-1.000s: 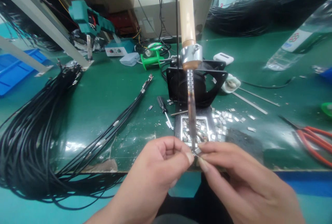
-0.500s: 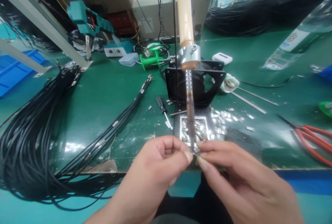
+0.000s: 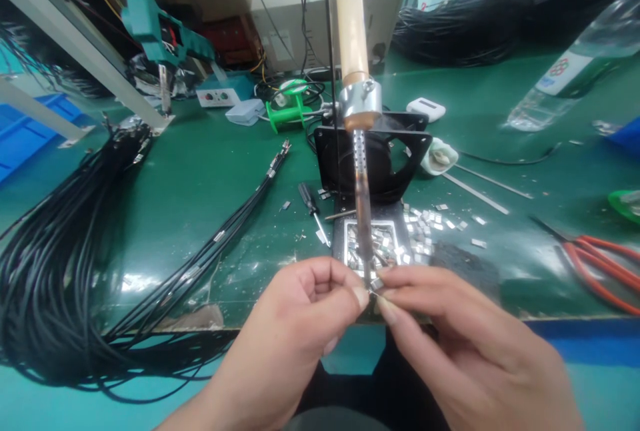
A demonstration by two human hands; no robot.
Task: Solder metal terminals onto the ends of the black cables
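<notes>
Two bare hands in view, left hand [image 3: 305, 311] & right hand [image 3: 450, 331], w/ wrists and forearms bare right down to the bottom edge of the frame. Fingers are slim, knuckles lightly creased. Nails are plain, w/ a pale rim at the tip: left thumbnail [image 3: 361, 296] is a bit longer, right thumbnail [image 3: 387, 311] about the same. Btwn the forearms, low in the frame, a dark garment [image 3: 360, 391] covers the lap, approx. black. Its fabric & cut can't be told, as it lies in shadow and is blurred.
</notes>
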